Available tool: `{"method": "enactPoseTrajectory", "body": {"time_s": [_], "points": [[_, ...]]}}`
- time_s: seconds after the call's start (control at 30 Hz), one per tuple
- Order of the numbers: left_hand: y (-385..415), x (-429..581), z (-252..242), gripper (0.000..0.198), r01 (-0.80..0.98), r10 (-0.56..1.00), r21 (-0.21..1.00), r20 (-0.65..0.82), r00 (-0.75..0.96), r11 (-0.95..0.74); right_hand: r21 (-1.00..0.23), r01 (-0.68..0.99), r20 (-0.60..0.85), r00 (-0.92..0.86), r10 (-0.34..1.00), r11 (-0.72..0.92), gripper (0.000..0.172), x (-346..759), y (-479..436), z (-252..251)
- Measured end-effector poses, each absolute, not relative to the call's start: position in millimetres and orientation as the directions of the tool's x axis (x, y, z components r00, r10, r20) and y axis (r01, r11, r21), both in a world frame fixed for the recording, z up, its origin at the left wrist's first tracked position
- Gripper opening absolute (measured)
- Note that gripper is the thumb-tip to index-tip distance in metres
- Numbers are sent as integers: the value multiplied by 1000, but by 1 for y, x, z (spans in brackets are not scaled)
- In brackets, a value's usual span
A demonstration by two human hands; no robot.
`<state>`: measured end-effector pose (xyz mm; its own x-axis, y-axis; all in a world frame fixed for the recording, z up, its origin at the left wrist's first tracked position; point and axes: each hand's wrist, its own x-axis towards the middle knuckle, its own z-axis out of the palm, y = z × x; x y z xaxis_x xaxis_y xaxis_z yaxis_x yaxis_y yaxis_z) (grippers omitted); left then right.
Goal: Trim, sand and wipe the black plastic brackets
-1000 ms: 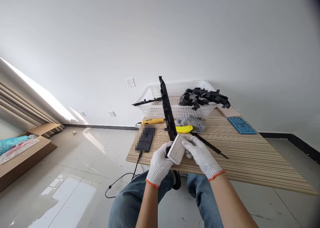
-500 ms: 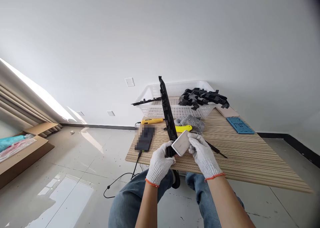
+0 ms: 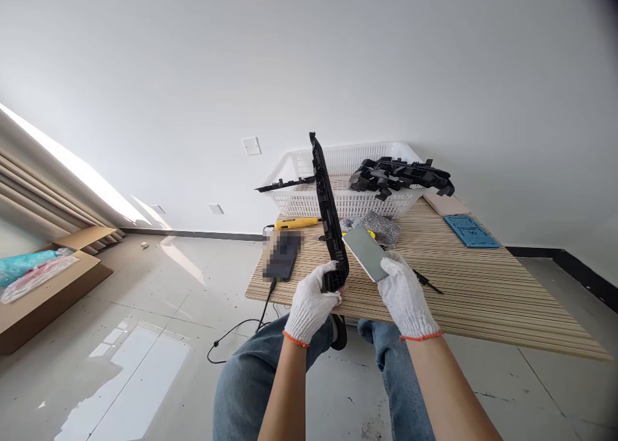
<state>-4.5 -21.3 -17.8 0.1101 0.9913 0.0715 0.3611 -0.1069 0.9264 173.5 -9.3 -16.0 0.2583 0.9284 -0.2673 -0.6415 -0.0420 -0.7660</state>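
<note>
My left hand (image 3: 313, 302), in a white knit glove, is closed round the lower end of a long black plastic part (image 3: 327, 209) that stands nearly upright over the table's near edge. My right hand (image 3: 404, 297), also gloved, grips a flat grey-white rectangular block (image 3: 365, 253) and holds it tilted just right of the black part, close to its lower section. Both hands hover above the striped wooden table (image 3: 473, 286), with my jeans-clad knees below.
A white plastic basket (image 3: 347, 199) at the table's far side holds several black parts (image 3: 400, 177). A yellow tool (image 3: 295, 223), a grey glove (image 3: 374, 223), a blurred phone (image 3: 281, 255) with cable, a blue mat (image 3: 470, 230) and a thin black strip (image 3: 427, 282) lie on the table. A cardboard box (image 3: 43, 286) sits on the floor at left.
My right hand has drawn the grey-white block off the black part's lower end and turned it flat-face up to the right. The black part is raised slightly.
</note>
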Motion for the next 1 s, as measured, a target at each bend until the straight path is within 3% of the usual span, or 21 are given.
{"method": "enactPoseTrajectory", "body": {"time_s": [0.27, 0.5, 0.6, 0.73, 0.87, 0.93, 1.0], "points": [[-23, -2, -8, 48, 359, 995, 931, 41, 91, -71, -797, -589, -267, 144, 953, -134, 27, 178, -9, -13], [-26, -1, 0, 51, 374, 997, 927, -7, 81, -24, -865, -491, -231, 197, 953, -108, 40, 181, -7, -19], [-25, -2, 0, 43, 430, 996, 902, 6, 89, -44, -942, -321, -146, 133, 980, -97, 36, 179, -7, -22], [-24, -2, 1, 40, 473, 995, 880, -8, 102, -41, -980, -187, 48, 94, 994, 65, 29, 177, 1, -23], [-24, -3, 0, 41, 484, 995, 874, -2, 103, -48, -988, -122, 85, 53, 995, 91, 24, 176, 14, -21], [-24, -4, -2, 40, 484, 995, 874, -3, 96, -45, -990, -126, 52, 91, 994, 63, 25, 173, 20, -21], [-23, -4, -4, 43, 481, 996, 875, 15, 87, -56, -988, -148, 14, 238, 971, 51, 30, 170, 27, -24]]}}
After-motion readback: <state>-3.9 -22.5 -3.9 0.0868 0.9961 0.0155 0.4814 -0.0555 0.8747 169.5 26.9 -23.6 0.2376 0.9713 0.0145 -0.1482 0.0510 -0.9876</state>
